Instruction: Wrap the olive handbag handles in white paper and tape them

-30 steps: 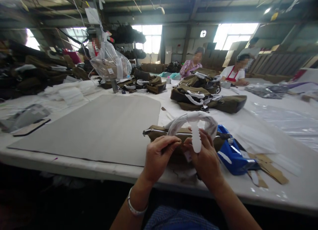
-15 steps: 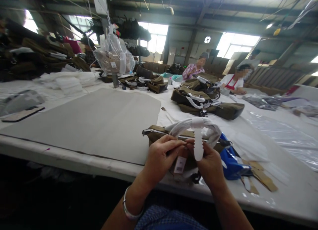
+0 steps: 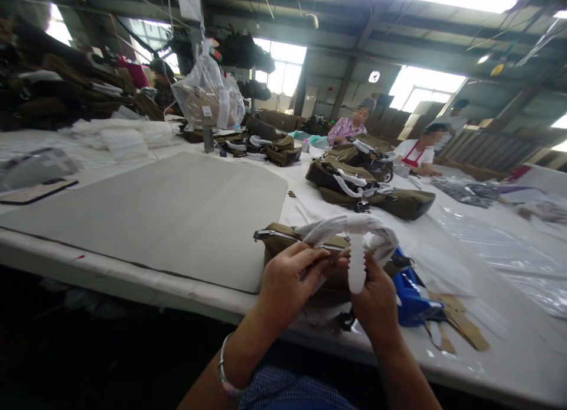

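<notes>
An olive-brown handbag (image 3: pixel 279 238) with a silver zip lies at the table's front edge. Its handles (image 3: pixel 328 228) are wrapped in white material, and a white notched strip (image 3: pixel 357 262) hangs from them. My left hand (image 3: pixel 287 280) is closed at the front of the bag, its fingertips pinched on something I cannot make out. My right hand (image 3: pixel 375 298) is closed beside it, behind the white strip, and what its fingers grip is hidden. Both hands almost meet in front of the bag.
A grey board (image 3: pixel 190 215) covers the table to the left, with a phone (image 3: pixel 38 191) beyond it. Olive bags (image 3: pixel 354 182) are piled ahead. A blue tray (image 3: pixel 411 298) and brown paper pieces (image 3: pixel 465 321) lie right of the bag. People are at the far side.
The tag with a barcode that hung between my hands is no longer visible. My hands stay at the bag's front, nearly in place. The view has shifted slightly.
</notes>
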`<action>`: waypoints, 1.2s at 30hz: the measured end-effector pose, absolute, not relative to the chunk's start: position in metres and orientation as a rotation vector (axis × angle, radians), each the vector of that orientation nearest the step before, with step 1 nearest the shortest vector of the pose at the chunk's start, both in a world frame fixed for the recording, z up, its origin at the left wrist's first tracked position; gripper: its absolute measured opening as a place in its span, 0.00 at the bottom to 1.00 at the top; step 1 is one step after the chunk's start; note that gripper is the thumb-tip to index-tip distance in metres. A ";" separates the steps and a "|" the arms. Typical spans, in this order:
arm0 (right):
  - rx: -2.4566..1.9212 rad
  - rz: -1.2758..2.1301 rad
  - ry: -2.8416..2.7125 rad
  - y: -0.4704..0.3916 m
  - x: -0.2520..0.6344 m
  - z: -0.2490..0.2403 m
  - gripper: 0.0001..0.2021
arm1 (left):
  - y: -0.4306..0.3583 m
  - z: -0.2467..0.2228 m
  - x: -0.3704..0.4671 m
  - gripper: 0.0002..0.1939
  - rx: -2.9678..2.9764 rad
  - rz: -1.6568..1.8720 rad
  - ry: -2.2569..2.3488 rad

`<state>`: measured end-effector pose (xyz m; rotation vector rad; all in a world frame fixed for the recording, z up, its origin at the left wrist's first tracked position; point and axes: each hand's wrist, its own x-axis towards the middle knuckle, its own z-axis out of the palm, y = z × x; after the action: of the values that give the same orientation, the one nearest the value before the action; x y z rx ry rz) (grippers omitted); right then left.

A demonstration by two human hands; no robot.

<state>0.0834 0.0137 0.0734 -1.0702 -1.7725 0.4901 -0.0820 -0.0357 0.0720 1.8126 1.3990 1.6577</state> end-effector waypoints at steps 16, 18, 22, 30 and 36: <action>-0.953 1.016 -1.623 0.018 0.082 0.067 0.09 | -0.035 0.066 -0.083 0.09 1.790 1.661 1.418; -0.958 0.940 -1.618 0.019 0.080 0.069 0.09 | -0.036 0.067 -0.083 0.10 1.775 1.664 1.393; -0.996 0.856 -1.647 0.020 0.079 0.070 0.10 | -0.039 0.072 -0.083 0.09 1.769 1.666 1.412; -1.012 0.565 -1.751 0.019 0.081 0.067 0.09 | -0.039 0.072 -0.083 0.04 1.788 1.610 1.528; -0.940 0.456 -1.801 0.020 0.082 0.063 0.08 | -0.039 0.071 -0.085 0.04 1.826 1.582 1.572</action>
<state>0.0816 0.0201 0.0631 -0.9403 -1.8013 0.4565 -0.0850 -0.0387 0.0706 1.8265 1.5720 1.5824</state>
